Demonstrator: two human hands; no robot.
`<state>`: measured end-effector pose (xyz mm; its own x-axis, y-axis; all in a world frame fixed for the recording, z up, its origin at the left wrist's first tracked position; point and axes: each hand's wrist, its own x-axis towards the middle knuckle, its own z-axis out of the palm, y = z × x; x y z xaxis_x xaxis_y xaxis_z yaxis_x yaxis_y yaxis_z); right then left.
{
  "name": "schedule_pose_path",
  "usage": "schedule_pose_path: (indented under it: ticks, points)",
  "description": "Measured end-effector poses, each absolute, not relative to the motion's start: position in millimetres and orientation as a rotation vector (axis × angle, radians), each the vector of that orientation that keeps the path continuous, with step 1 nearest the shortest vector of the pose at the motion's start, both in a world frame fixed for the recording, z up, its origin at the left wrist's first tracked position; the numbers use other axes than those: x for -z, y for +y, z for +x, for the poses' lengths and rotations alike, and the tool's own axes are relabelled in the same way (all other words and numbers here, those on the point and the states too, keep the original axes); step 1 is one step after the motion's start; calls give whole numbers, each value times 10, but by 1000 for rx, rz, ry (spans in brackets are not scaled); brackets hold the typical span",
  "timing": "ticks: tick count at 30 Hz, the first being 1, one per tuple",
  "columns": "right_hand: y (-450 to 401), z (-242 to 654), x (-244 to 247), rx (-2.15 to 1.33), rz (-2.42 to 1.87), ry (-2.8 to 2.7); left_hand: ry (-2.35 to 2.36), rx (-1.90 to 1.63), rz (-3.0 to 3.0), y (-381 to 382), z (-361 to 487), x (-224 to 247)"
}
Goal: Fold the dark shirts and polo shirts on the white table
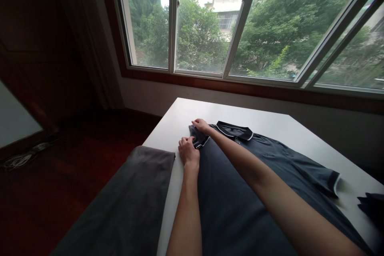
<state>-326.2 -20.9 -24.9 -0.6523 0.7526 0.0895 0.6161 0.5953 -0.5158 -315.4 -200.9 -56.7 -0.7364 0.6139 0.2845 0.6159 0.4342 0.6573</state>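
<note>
A dark grey-blue polo shirt (234, 192) lies spread on a white table (204, 108), its black, white-edged collar (234, 131) toward the window. At the shirt's left sleeve edge, my left hand (189, 150) has its fingers closed on the white-trimmed cuff. My right hand (201, 125) reaches across the shirt and pinches the sleeve's far edge, just beyond my left hand. The sleeve is folded inward between both hands. The other sleeve (325, 180) lies stretched out at the right.
Dark grey cloth (132, 196) drapes over the table's left side. Some dark fabric (372, 206) lies at the right edge. Beyond the table are a wall and a wide window (201, 36). Coiled cables (24, 158) lie on the red floor at the left.
</note>
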Motion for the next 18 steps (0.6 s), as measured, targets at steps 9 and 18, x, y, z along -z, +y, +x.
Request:
schedule_pose_path:
  ticks: [9, 18]
  points:
    - [-25, -2727, 233, -759, -1286, -2745, -2658, 993, -1401, -1975, -3089, 608]
    - [-34, -2678, 212, -827, -1215, -2579, -2708, 865, -1437, -2023, -3053, 589]
